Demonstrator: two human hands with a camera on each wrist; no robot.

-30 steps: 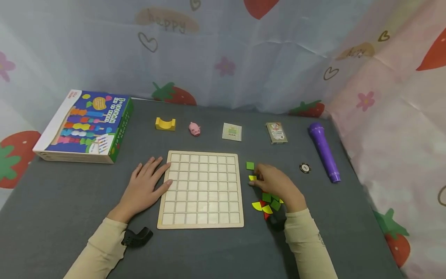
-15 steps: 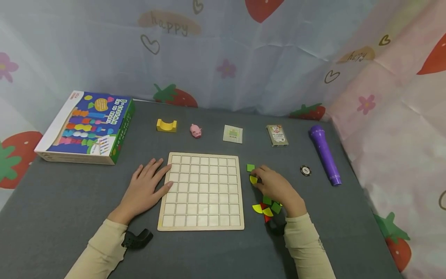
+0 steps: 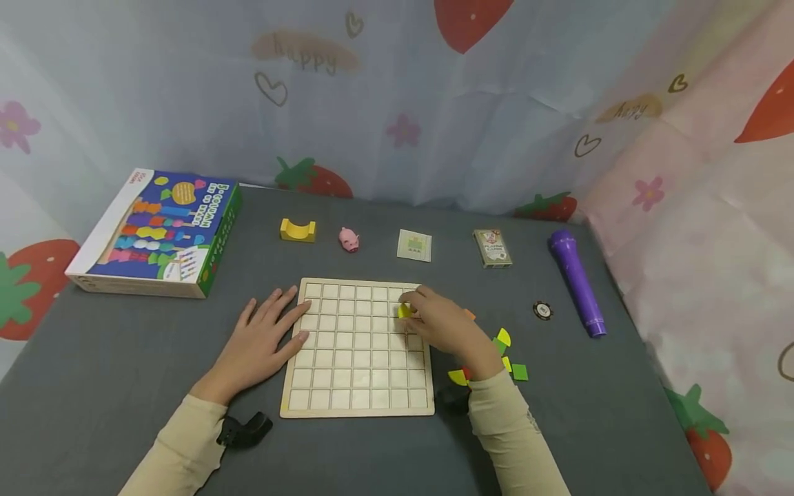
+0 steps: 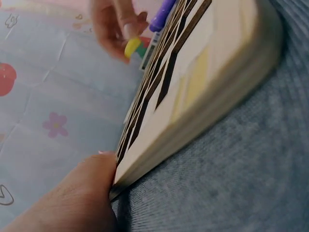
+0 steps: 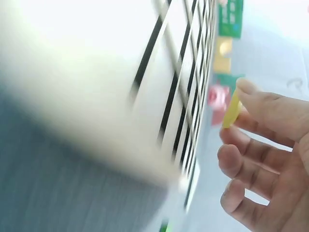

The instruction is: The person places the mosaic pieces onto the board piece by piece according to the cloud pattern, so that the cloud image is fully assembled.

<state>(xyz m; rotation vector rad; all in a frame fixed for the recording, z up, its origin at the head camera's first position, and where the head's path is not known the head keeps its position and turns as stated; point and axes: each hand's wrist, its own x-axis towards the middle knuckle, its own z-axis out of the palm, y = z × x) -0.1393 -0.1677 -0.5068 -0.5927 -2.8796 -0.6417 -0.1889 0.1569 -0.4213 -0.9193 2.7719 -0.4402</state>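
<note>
A wooden grid board (image 3: 356, 348) lies in the middle of the dark table. My left hand (image 3: 263, 339) lies flat beside it, fingers straight, touching the board's left edge (image 4: 145, 159). My right hand (image 3: 434, 320) hovers over the board's upper right cells and pinches a small yellow tile (image 3: 404, 311) between thumb and finger; the tile (image 5: 231, 108) also shows edge-on in the right wrist view and small (image 4: 131, 47) in the left wrist view. Loose green, yellow and red tiles (image 3: 505, 355) lie right of the board.
A colourful game box (image 3: 158, 231) sits at the back left. Along the back stand a yellow arch block (image 3: 297, 230), a pink pig (image 3: 349, 239), a small card (image 3: 414, 246) and a card deck (image 3: 493, 249). A purple torch (image 3: 577, 282) and a poker chip (image 3: 542, 311) lie right.
My right hand picked a yellow tile from the pile right of the board and carried it left over the board's upper right cells. The left hand stayed put.
</note>
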